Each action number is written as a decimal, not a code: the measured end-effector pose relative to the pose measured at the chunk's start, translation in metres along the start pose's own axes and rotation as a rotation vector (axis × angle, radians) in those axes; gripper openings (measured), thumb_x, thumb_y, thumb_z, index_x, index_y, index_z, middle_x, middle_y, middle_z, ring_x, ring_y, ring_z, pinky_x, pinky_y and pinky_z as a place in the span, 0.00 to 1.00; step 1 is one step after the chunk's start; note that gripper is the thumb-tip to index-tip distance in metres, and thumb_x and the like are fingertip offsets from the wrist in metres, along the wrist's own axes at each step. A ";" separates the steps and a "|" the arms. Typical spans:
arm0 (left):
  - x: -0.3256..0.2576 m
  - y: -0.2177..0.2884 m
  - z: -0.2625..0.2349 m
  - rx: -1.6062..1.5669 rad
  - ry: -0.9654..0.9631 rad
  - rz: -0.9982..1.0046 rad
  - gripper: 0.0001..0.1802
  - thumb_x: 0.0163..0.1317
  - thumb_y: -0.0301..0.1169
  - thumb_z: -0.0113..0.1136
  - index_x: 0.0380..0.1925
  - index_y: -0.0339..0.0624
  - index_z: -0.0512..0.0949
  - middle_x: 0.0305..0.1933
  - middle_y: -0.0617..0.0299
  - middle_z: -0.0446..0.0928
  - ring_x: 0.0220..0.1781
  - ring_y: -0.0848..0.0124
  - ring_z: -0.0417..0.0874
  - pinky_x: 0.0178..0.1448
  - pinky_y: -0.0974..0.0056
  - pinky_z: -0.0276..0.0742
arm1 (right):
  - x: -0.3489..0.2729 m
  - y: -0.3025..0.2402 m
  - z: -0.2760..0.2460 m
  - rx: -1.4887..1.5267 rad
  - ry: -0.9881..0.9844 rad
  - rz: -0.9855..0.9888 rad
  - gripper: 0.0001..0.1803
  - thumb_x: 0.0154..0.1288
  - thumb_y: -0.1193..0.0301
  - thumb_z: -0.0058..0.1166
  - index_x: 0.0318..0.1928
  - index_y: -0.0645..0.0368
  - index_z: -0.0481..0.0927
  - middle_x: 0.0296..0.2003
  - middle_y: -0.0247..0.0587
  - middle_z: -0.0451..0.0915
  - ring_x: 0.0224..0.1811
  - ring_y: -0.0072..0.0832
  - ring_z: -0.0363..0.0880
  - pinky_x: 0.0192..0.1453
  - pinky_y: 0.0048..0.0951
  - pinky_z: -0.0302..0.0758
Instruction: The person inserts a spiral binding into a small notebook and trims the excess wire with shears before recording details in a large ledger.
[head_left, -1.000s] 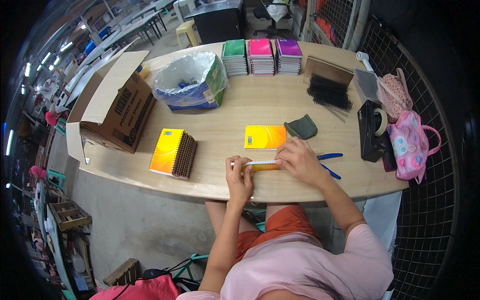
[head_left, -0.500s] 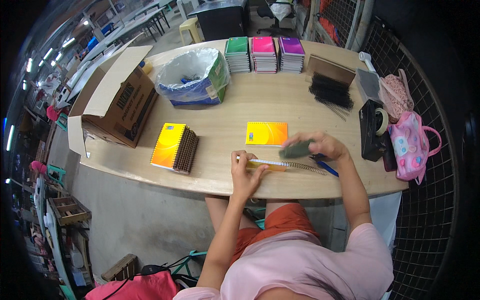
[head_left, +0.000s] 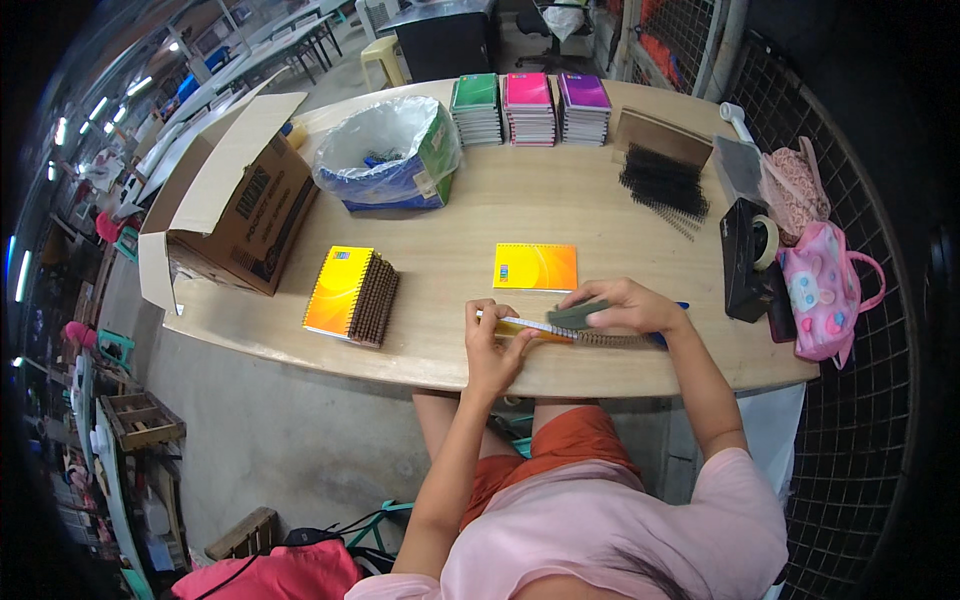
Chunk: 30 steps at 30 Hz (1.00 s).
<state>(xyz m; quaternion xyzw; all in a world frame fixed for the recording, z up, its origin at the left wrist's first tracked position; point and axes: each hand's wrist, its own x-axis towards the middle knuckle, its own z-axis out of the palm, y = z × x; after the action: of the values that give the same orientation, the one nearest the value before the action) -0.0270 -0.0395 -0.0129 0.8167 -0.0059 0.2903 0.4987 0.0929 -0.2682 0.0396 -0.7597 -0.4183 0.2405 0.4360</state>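
My left hand (head_left: 491,352) grips a yellow-orange notebook (head_left: 553,335) on its edge near the front of the table, fingers and thumb around its left part. A wire coil (head_left: 622,341) runs through part of the notebook's edge and sticks out to the right. Closed around a dark green pad (head_left: 577,314), my right hand (head_left: 632,306) holds it against or just above the coil; contact is hard to tell. Behind them another yellow-orange notebook (head_left: 535,266) lies flat. A blue-handled tool (head_left: 657,339) is mostly hidden under my right hand. To the left stands a stack of spiral notebooks (head_left: 345,295).
An open cardboard box (head_left: 245,215) and a plastic-lined bin (head_left: 385,185) stand at the left. Green, pink and purple notebook stacks (head_left: 530,115) line the back. Black coils (head_left: 662,185), a tape dispenser (head_left: 745,265) and a pink bag (head_left: 822,290) occupy the right.
My right hand has lowered the green pad toward the coil and the notebook edge, now covering more of the blue-handled tool. My left hand keeps its hold on the notebook.
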 end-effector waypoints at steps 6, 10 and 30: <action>0.000 -0.003 0.000 0.004 -0.001 0.005 0.21 0.45 0.27 0.76 0.36 0.37 0.74 0.41 0.52 0.67 0.46 0.56 0.73 0.50 0.58 0.71 | 0.000 -0.009 0.001 0.562 0.019 -0.044 0.22 0.64 0.59 0.57 0.49 0.65 0.81 0.48 0.46 0.81 0.53 0.35 0.77 0.58 0.31 0.71; -0.002 -0.005 0.001 -0.010 -0.001 0.045 0.20 0.47 0.30 0.76 0.36 0.38 0.75 0.41 0.53 0.67 0.43 0.57 0.73 0.46 0.58 0.72 | 0.013 0.007 0.004 -0.156 0.046 0.011 0.25 0.63 0.59 0.58 0.55 0.63 0.79 0.49 0.43 0.81 0.53 0.31 0.76 0.60 0.31 0.69; 0.006 -0.004 -0.005 0.015 -0.098 0.102 0.22 0.52 0.20 0.67 0.44 0.37 0.67 0.42 0.55 0.67 0.44 0.63 0.72 0.51 0.64 0.70 | 0.033 -0.010 0.017 -0.235 0.070 -0.068 0.22 0.65 0.61 0.58 0.53 0.64 0.80 0.48 0.43 0.82 0.51 0.29 0.78 0.60 0.29 0.70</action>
<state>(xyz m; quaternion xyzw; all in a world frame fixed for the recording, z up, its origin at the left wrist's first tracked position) -0.0226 -0.0320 -0.0114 0.8324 -0.0700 0.2749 0.4761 0.0937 -0.2294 0.0397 -0.7988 -0.4538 0.1483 0.3661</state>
